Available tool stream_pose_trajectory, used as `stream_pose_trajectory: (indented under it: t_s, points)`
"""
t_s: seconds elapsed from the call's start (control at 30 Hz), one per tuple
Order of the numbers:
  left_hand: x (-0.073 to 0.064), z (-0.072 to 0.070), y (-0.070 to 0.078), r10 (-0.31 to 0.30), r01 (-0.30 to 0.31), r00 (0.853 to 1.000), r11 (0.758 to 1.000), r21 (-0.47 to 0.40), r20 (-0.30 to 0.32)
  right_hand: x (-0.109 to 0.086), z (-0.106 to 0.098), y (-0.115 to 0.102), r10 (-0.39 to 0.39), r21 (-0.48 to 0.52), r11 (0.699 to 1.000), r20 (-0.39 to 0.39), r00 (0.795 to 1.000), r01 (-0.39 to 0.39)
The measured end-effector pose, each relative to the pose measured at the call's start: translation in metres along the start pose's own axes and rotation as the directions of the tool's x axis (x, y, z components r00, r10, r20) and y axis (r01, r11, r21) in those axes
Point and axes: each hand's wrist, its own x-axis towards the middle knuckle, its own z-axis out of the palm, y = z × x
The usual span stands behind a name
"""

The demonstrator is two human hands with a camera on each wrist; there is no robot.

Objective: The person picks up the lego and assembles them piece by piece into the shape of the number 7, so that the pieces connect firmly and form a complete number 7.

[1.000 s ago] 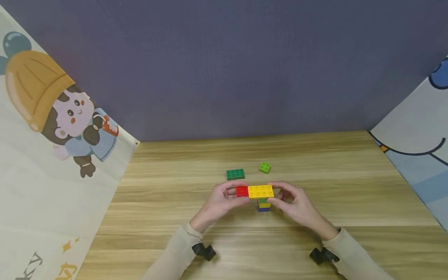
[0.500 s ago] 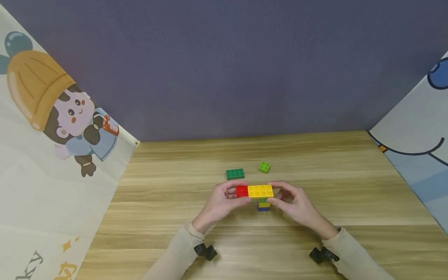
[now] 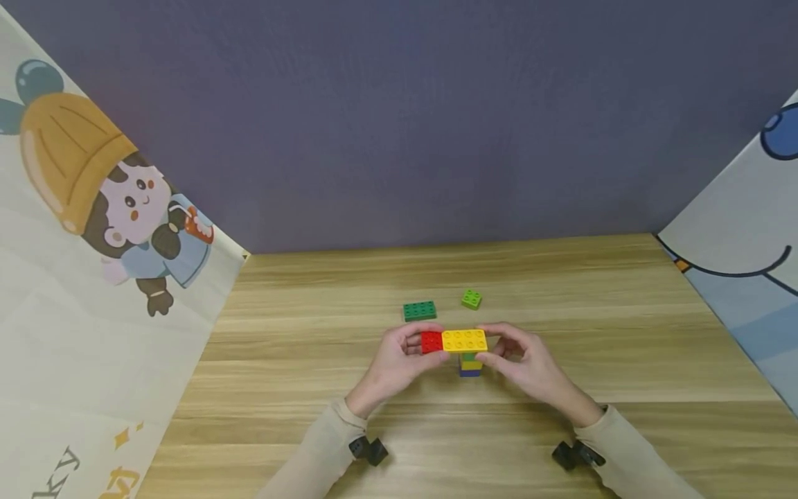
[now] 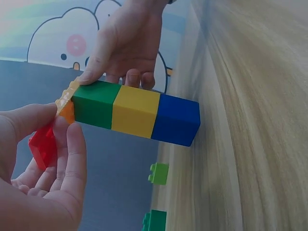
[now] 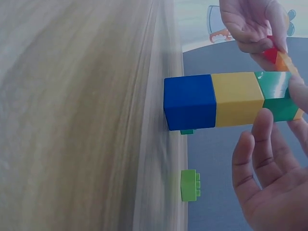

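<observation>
A brick tower stands upright on the wooden table. From the bottom it has a blue brick [image 4: 176, 119], a yellow brick [image 4: 135, 109] and a green brick [image 4: 96, 102]. Across the top lies a long yellow brick [image 3: 464, 340], reaching out to the left. At its left end my left hand [image 3: 389, 360] pinches a red brick [image 3: 431, 342] between thumb and fingers. Whether the red brick is joined to the long one I cannot tell. My right hand [image 3: 526, 364] grips the tower's upper end, thumb and index finger at the long yellow brick and the green brick.
Behind the tower lie a dark green brick [image 3: 419, 310] and a small lime green brick [image 3: 472, 299], both studs up. A dark blue-grey panel [image 3: 436, 125] rises at the table's back edge. Printed panels [image 3: 75, 360] flank the table [image 3: 299, 298].
</observation>
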Motion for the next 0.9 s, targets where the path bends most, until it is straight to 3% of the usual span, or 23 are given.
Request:
stream_pose_trajectory:
  t_s: [0.57,0.9]
  points:
    - [0.001,-0.001,-0.002,-0.004,0.004,1.000,1.000,-0.021,0.004,0.004,-0.006,0.000,0.043,0.008,0.999,0.072,0.996,-0.044]
    - [0.001,-0.001,-0.003,0.010,-0.009,1.000,1.000,-0.011,0.004,0.006,-0.016,0.008,0.062,-0.098,0.994,0.153,0.986,-0.048]
